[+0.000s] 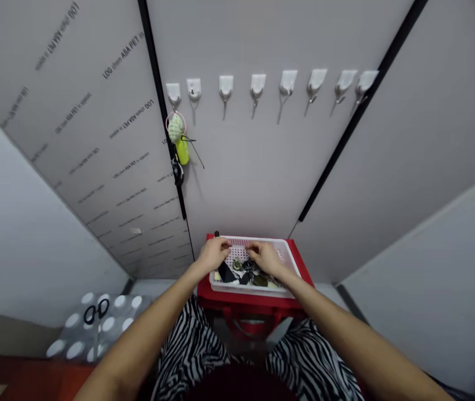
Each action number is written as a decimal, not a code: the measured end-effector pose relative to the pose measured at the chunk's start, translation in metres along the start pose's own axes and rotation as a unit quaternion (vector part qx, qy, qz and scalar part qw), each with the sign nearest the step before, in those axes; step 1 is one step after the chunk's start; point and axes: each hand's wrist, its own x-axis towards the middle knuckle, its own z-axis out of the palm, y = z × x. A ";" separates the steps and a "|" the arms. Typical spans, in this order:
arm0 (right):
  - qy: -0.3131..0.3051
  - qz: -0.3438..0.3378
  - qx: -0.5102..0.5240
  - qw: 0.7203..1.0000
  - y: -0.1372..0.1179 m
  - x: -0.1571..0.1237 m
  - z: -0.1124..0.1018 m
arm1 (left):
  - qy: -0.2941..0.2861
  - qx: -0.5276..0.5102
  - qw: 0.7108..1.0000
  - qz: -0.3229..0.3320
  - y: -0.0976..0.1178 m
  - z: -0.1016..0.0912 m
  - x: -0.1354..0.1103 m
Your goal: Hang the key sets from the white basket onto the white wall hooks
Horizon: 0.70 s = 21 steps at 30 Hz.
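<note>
A white plastic basket (290, 259) stands in front of me on a red bag (299, 262). Inside it lies a jumble of small items: a set of keys (249, 266), a dark flat piece (225, 273) and an olive-coloured piece (260, 280). Over the basket's left end is my left hand (214, 254), fingers bent and tips close together. My right hand (264, 257) reaches in over the keys from the right, thumb and fingers pinched. Whatever either hand pinches is too small to make out.
Several white hooks (258, 84) run along the panel ahead. From the leftmost hangs a bundle with a pale green charm (175, 128) and a yellow-green tag (182, 150). At lower left, black-handled scissors (96, 312) rest on white-capped bottles (75, 350).
</note>
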 end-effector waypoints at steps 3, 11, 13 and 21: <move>-0.015 -0.037 -0.076 0.996 0.002 -0.009 0.005 | -0.012 0.172 0.984 0.047 0.003 0.012 -0.006; -0.066 -0.066 -0.177 0.980 -0.005 -0.011 0.008 | -0.047 0.319 0.936 0.144 0.003 0.016 -0.006; -0.069 -0.071 -0.184 0.978 -0.006 -0.013 0.007 | -0.052 0.344 0.925 0.156 0.004 0.016 -0.002; -0.059 -0.049 -0.115 0.990 -0.006 -0.011 0.008 | -0.070 0.306 0.936 0.160 0.007 0.003 0.009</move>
